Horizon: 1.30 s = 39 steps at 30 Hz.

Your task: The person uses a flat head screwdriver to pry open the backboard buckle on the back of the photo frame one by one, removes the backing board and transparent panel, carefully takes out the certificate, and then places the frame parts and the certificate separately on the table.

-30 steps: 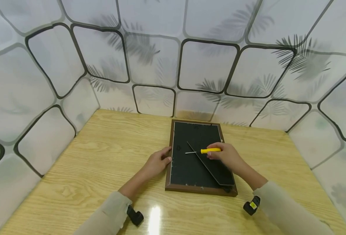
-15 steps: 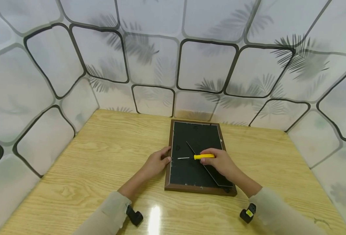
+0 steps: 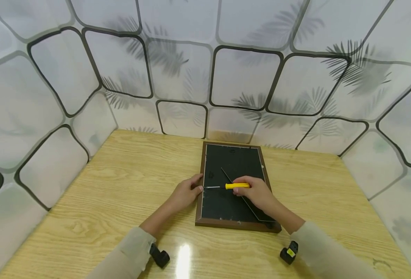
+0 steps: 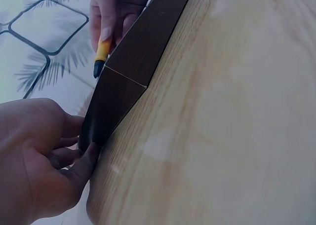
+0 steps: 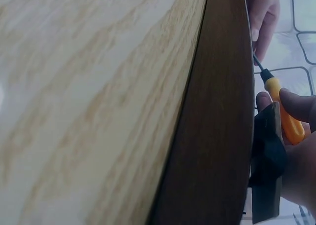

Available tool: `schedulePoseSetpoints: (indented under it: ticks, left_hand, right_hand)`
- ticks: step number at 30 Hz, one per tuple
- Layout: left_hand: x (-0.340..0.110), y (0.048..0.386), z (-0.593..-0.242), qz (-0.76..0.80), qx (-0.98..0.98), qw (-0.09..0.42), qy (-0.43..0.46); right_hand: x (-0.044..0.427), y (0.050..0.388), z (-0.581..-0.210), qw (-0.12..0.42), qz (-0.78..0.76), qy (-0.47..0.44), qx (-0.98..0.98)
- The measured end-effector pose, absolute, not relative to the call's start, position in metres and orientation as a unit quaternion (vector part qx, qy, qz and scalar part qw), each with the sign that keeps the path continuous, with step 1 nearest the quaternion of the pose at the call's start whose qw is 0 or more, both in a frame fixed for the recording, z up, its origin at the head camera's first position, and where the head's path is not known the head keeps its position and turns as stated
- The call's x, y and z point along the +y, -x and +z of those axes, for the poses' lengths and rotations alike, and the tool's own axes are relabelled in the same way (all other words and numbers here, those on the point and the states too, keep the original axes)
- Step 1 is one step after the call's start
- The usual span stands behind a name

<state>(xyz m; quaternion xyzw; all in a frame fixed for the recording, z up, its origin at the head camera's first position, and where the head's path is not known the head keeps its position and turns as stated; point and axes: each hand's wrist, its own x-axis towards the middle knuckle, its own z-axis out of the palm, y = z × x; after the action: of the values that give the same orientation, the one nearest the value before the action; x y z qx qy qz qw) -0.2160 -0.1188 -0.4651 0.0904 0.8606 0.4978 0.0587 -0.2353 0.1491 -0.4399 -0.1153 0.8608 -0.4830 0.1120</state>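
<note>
A brown picture frame lies face down on the table, its black backing board upward. The frame's stand leg slants over the lower right of the backing. My left hand grips the frame's left edge between thumb and fingers, as the left wrist view also shows. My right hand holds a flathead screwdriver by its yellow handle, above the backing. Its metal shaft points left, and the tip is at the left inner edge, close to my left thumb. Whether the tip touches anything cannot be told.
The wood-grain table extends around the frame on all sides. A patterned curtain surrounds the back and both sides. Each wrist carries a small black camera; one is the left wrist camera.
My right hand has moved left and slightly down with the screwdriver, bringing its tip from the middle of the backing to the left edge. My left hand and the frame have stayed put.
</note>
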Motion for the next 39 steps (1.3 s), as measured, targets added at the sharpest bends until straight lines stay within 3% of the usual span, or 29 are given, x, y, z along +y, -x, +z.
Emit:
schedulePoseSetpoints:
  ticks: [12,21,39]
  left_hand:
    - [-0.1168,0.2192,-0.4645,0.494,0.862,0.064,-0.099]
    - [-0.1169,0.2197,-0.4655,0.49,0.864,0.057,-0.096]
    - [-0.1194,0.2199,-0.4677,0.491,0.865,0.057,-0.087]
  right_hand:
    - [0.1511,0.2329,-0.4426,0.102,-0.477,0.117,0.865]
    - [0.1487,0.2306,-0.4472,0.058,-0.414,0.115,0.901]
    - [0.146,0.2274,-0.4495,0.048,-0.409,0.125,0.903]
